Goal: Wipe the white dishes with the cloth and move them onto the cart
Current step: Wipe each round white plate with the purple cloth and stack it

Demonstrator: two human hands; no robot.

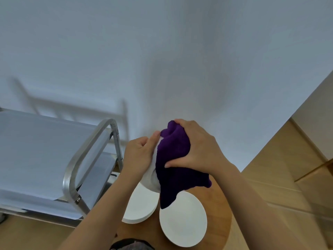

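Nearest the camera, a dark patterned object [132, 245] is peeking in at the near edge of the round wooden table [220, 206]; what it is cannot be told. Going left to right, the steel cart [45, 156] is standing just beside the table's left edge, its top shelf showing no dishes. The left hand [138, 154] is holding a white dish [153, 175] tilted on edge above the table, fingers curled round its rim. Below it, a white plate [139, 206] is sitting at the table's left edge, and a second white plate [182, 219] is lying just beside it toward the near edge. The right hand [196, 150] is gripping the purple cloth [177, 163], bunching it against the dish's face, with a tail hanging down over the second plate.

The dish is probably stiff, glazed, breakable and slippery, so holding it at the rim with the thumb over the edge looks sensible. The cloth is soft and limp, and is giving friction. Wiping appears to be under way, and nothing is yet sitting on the cart.
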